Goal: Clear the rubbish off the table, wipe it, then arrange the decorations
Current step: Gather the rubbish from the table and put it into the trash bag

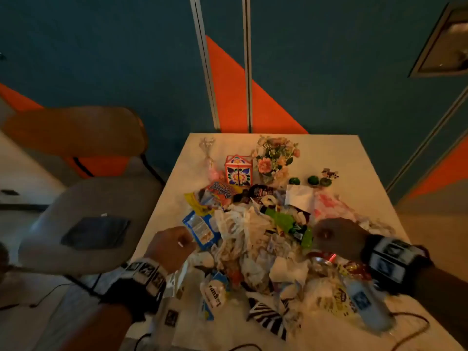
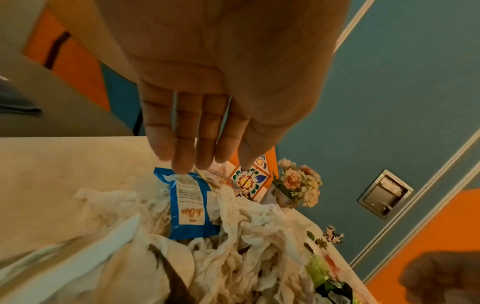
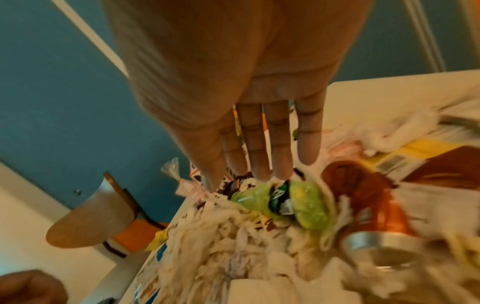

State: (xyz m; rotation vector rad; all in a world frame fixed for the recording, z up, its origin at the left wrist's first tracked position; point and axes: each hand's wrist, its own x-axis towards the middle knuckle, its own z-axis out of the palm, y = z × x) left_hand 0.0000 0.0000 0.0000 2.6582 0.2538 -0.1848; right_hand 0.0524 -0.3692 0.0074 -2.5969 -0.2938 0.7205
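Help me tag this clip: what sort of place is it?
Probably an office break area or meeting room: a small table against teal-and-orange sliding partition panels, a moulded chair beside it, a recessed metal handle in one panel.

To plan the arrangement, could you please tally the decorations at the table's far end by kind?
Floral painted cardboard box: 1
Pink flower bouquet: 1
Small green balls: 2
Small flowering sprig, green base: 1
Clear cellophane bag: 1
Total: 6
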